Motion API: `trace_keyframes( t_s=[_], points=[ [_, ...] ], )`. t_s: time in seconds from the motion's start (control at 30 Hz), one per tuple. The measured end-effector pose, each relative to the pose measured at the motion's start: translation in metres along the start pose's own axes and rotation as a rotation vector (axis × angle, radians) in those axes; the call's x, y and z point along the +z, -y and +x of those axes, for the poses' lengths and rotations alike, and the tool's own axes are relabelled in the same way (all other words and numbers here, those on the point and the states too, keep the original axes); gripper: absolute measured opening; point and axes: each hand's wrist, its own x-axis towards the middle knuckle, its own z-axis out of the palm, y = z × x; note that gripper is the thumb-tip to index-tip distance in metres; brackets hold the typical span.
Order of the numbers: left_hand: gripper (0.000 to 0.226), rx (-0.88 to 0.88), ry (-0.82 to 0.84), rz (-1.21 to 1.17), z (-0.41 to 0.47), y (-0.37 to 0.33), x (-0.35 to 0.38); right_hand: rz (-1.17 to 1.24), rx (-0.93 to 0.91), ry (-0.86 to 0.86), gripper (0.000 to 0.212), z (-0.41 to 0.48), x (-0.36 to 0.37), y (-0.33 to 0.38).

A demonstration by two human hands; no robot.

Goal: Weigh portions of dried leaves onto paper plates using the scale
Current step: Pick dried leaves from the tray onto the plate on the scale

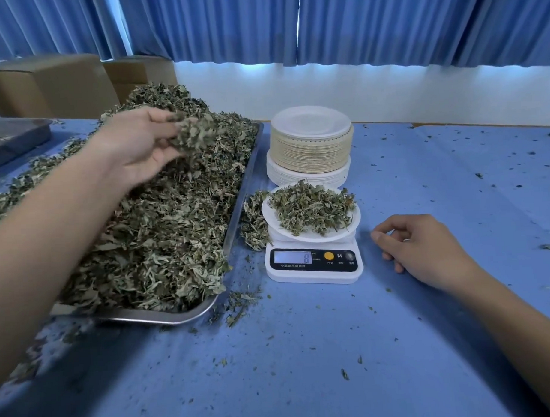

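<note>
Leaves (196,133) in left hand (137,144) over metal tray (238,206)

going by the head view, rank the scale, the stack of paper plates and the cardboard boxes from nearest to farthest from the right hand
1. scale, just to the left of the right hand.
2. stack of paper plates, behind the scale, farther back on the table.
3. cardboard boxes, far back on the left.

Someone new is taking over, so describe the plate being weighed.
Right of the big steel tray sits a small white scale. The paper plate rests on it; unlike the stacked plates behind, it alone holds dried leaves.
</note>
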Motion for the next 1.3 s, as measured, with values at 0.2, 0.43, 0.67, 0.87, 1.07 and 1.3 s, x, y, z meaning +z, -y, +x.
trace_keyframes(
  t_s=[0.2,0.43,0.67,0.87,1.07,1.3],
  points=[
    [0.009,0.124,0.085,1.004,-0.007,0.008,-0.033,-0.020,-0.018,0.002,0.017,0.000,0.000,0.000],
    [0.016,0.235,0.183,1.739,-0.026,0.025,0.006,-0.017,-0.011,0.003,0.017,-0.002,0.000,0.001],
    [0.019,0.526,0.363,1.466,-0.035,0.029,0.063,-0.007,-0.009,0.005,0.018,-0.003,-0.001,0.002],
    [0.028,0.622,0.572,1.261,-0.025,0.053,0.103,-0.008,-0.010,0.005,0.019,-0.002,-0.001,0.001],
    [0.025,0.632,0.650,1.313,-0.017,0.069,0.125,0.010,-0.005,0.006,0.019,0.000,0.000,-0.001],
    [0.008,0.657,0.630,1.278,-0.021,0.076,0.129,0.008,-0.013,0.009,0.019,0.001,0.000,-0.001]
  ],
)
